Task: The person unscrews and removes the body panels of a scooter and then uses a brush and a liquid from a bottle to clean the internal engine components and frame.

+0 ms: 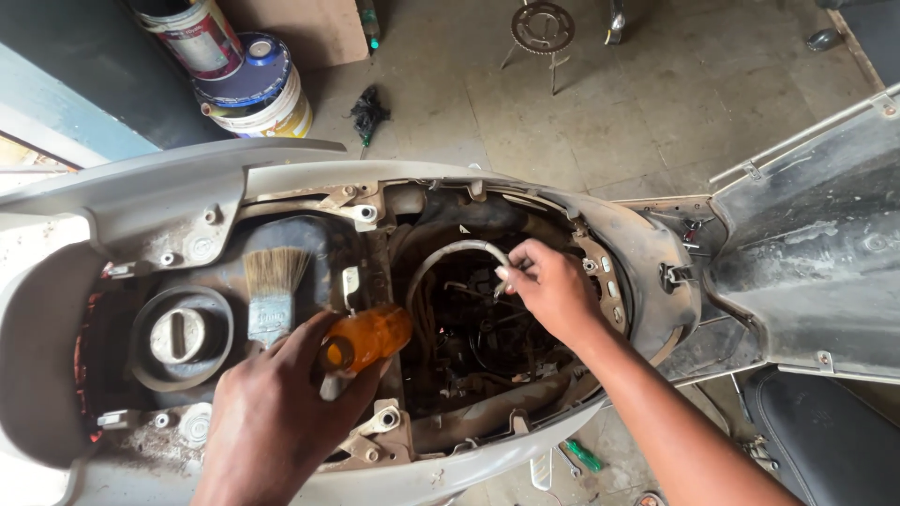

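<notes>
I look down into an open scooter body [647, 244] with the seat lifted. My left hand [272, 412] grips an orange see-through plastic bottle [370, 337], tipped on its side over the frame between the fuel tank and the engine bay. My right hand [548, 286] reaches into the engine bay and pinches a curved grey hose [450, 251] near its end. A flat paintbrush [272, 290] with pale bristles lies on the dark tank beside the round fuel cap [178, 335].
The raised seat underside [816, 253] stands at the right. Paint buckets [248, 80] sit on the concrete floor at top left, a black rag [367, 111] and a sprocket on a stand [542, 28] beyond. A green-handled tool [583, 454] lies below the scooter.
</notes>
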